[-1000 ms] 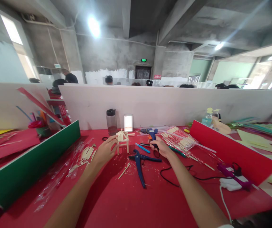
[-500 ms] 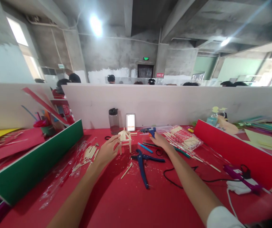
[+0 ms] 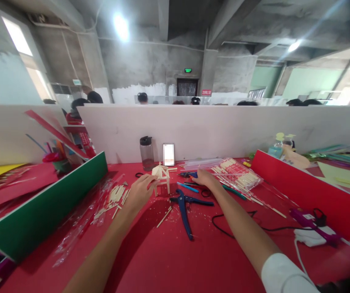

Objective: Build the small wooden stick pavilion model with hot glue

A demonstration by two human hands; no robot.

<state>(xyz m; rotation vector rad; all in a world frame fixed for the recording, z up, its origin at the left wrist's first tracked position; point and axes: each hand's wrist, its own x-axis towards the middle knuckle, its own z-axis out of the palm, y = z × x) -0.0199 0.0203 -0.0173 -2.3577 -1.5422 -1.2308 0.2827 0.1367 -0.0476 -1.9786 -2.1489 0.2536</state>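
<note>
A small pavilion model (image 3: pixel 162 172) made of pale wooden sticks stands upright on the red table. My left hand (image 3: pixel 141 190) is closed at its left side, fingertips and thumb gripping the model's edge. To the right, my right hand (image 3: pixel 205 180) wraps round the handle of a blue glue gun (image 3: pixel 189 175), whose nozzle points left toward the model. The gun sits low, close to the tabletop; whether it touches the table I cannot tell. Below lie a blue marker pen (image 3: pixel 188 187) and a dark blue hand cutter (image 3: pixel 184 205) with spread handles.
Loose short sticks (image 3: pixel 118 197) lie left of my left hand. A bottle (image 3: pixel 146 154) and a phone (image 3: pixel 169 154) stand at the back. Bagged sticks (image 3: pixel 237 175) lie at right, near a black cable (image 3: pixel 223 230). Green (image 3: pixel 55 207) and red (image 3: pixel 309 191) boards flank the workspace.
My right hand has lowered the glue gun toward the table, and the gun now looks flatter. My left hand stays at the model. The whole view has shifted slightly.
</note>
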